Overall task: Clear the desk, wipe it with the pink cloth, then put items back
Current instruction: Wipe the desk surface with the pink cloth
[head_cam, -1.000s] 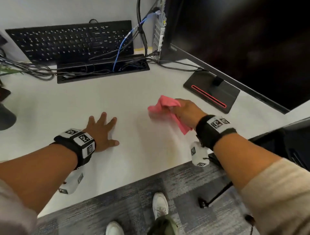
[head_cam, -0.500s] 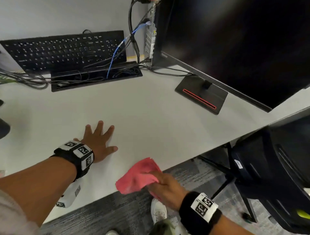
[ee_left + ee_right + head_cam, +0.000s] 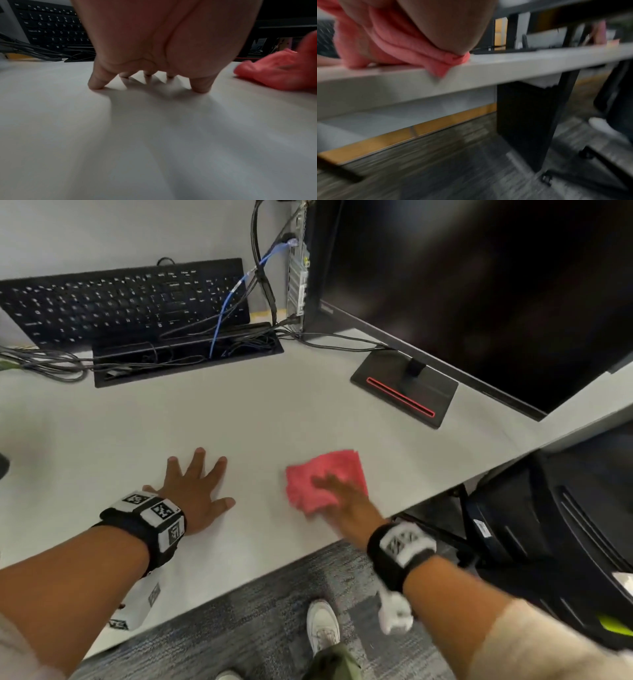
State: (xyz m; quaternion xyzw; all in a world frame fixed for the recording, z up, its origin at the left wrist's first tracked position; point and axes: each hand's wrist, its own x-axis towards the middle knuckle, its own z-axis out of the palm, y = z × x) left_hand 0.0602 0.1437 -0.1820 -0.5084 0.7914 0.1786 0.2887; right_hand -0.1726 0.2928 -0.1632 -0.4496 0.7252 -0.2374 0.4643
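Observation:
The pink cloth (image 3: 337, 469) lies on the white desk (image 3: 239, 422) near its front edge, right of centre. My right hand (image 3: 342, 501) lies on top of it, fingers stretched over the fabric and pressing it down; the hand is blurred. In the right wrist view the cloth (image 3: 385, 44) bunches under my palm (image 3: 445, 24), and a corner hangs over the desk edge (image 3: 505, 65). My left hand (image 3: 195, 491) rests flat on the bare desk to the cloth's left, fingers spread. In the left wrist view, its fingertips (image 3: 96, 85) touch the surface and the cloth (image 3: 278, 73) shows at right.
A black keyboard (image 3: 120, 302) leans against the back wall behind a cable tray (image 3: 185, 357) full of wires. A dark monitor (image 3: 479, 285) on a red-striped base (image 3: 404, 388) fills the back right. A black chair (image 3: 548, 525) stands beside the desk's right end.
My right hand swept the cloth from mid-desk down past the front edge, then back up onto the desk near the front. The left hand stayed planted flat.

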